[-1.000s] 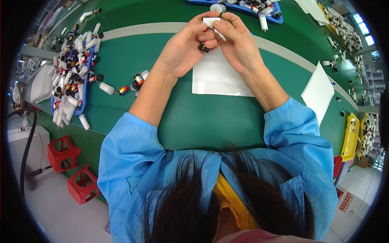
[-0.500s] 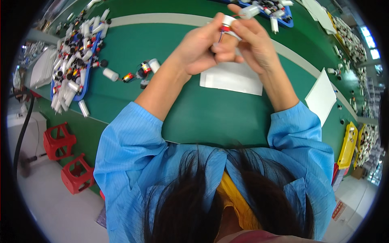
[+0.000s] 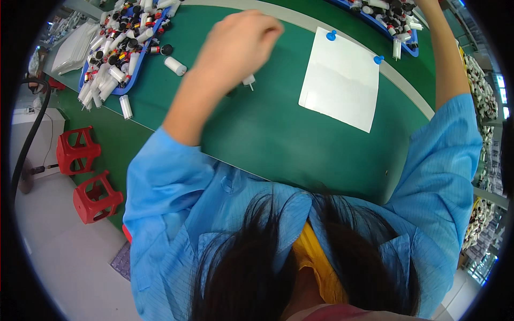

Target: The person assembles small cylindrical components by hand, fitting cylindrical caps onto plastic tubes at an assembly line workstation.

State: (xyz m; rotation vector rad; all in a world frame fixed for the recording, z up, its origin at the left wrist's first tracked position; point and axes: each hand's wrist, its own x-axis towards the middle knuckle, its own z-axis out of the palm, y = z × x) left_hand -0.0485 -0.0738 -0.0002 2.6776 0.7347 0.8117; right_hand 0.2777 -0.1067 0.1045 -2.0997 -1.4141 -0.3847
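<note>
My left hand (image 3: 241, 45) is over the green tabletop, left of the pinned paper. Its fingers look curled in, with motion blur, and whatever they hold is hidden. Just below it shows a small white cylinder (image 3: 249, 79) with a thin pin, partly covered by the hand. At the top right edge the picture cuts off my right hand (image 3: 427, 4); its fingers are out of sight, beside the far blue tray (image 3: 394, 40) of white and black cylindrical parts. A white sheet of paper (image 3: 340, 80) lies between my arms, with two blue push pins (image 3: 331, 35) at its far corners.
A blue tray (image 3: 140, 64) at the left is heaped with white, black and red cylindrical parts. Next to it lie a loose white cylinder (image 3: 175, 66) and another (image 3: 126, 107) near the table edge. Red stools (image 3: 98, 197) stand on the floor at the left.
My hands have parted from together over the paper, where they held a small white and red part. My left hand moved left; my right went to the far right edge. The paper is uncovered.
</note>
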